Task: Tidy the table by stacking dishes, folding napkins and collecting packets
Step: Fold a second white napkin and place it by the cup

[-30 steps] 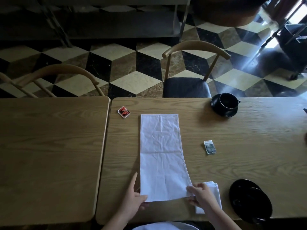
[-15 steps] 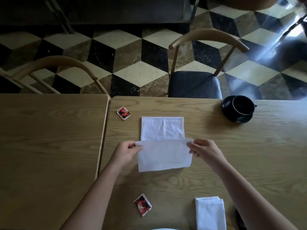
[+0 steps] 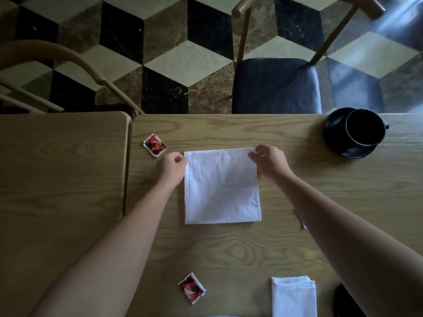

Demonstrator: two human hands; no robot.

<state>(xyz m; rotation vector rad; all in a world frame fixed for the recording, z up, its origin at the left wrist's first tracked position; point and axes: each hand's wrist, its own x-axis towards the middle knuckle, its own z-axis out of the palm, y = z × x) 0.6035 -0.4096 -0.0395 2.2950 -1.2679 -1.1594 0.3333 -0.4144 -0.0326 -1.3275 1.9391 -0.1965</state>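
While the white napkin [image 3: 221, 187] lies folded square on the oak-grain worktop [image 3: 297, 191], the left hand [image 3: 172, 167] pinches its far left corner and the right hand [image 3: 267, 160] its far right corner. Two red packets [image 3: 154, 145] [image 3: 191, 287] lie apart — one beside the left hand, one near. A folded napkin [image 3: 294, 296] sits at the near edge; a black cup on its saucer [image 3: 356, 132] far right. Beyond: cube-patterned floor [image 3: 164, 65], two wooden chairs [image 3: 274, 85].

Your wooden bench [image 3: 229, 255] carries a flat white napkin [image 3: 220, 188], a folded napkin [image 3: 294, 297] and two red packets [image 3: 155, 145] [image 3: 191, 288]. A black cup on its saucer [image 3: 354, 132] sits at your far right.
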